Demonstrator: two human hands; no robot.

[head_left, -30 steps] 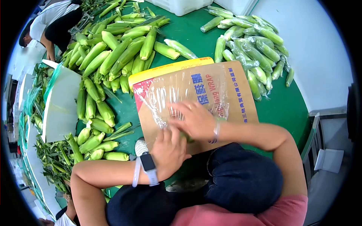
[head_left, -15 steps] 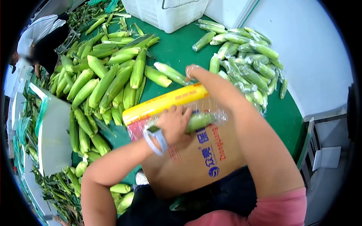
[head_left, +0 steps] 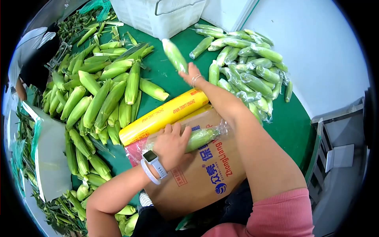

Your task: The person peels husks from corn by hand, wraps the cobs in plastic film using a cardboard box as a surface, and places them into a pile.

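My left hand [head_left: 170, 145], with a watch at the wrist, is closed over a film-wrapped ear of corn [head_left: 201, 139] lying on a cardboard box [head_left: 197, 177]. Clear film bunches at the ear's far tip. Farther forward, my right hand [head_left: 192, 74] grips the near end of another ear of corn [head_left: 174, 54], which is tilted up to the left. Along the box's far edge lies a yellow roll of plastic wrap [head_left: 164, 115], between my two hands.
Unwrapped corn [head_left: 98, 98] is heaped on the green floor at the left. Wrapped ears [head_left: 252, 59] are piled at the right by the white wall. A white crate [head_left: 158, 17] stands at the back. Another person [head_left: 33, 59] bends at the far left.
My right hand has lifted the ear of corn from beside the roll and moved it up and left. My left hand stays over the wrapped ear. The view has shifted slightly.
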